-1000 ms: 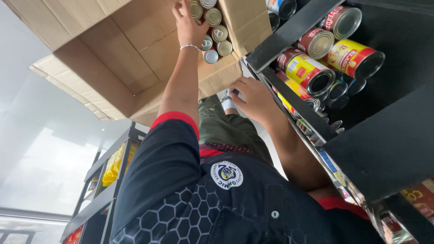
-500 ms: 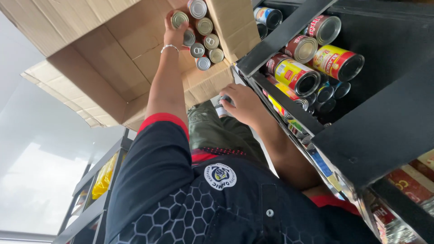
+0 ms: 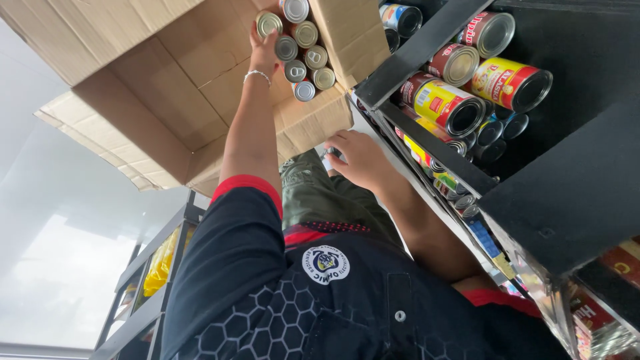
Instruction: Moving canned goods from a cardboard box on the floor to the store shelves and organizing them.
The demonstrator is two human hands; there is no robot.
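The left hand [image 3: 265, 48] reaches into an open brown cardboard box [image 3: 167, 87], fingers curled round a small silver-topped tin can [image 3: 269, 23] at the box's twelve o'clock edge. More round tin cans [image 3: 305, 57] stand packed just beside it, toward three o'clock. The right hand [image 3: 360, 160] sits at the centre, fingers loosely bent over a small metal can [image 3: 331, 153]; whether they grip it cannot be told. At two o'clock, black metal shelves [image 3: 427, 37] hold yellow-and-red labelled cans [image 3: 448, 105] lying on their sides.
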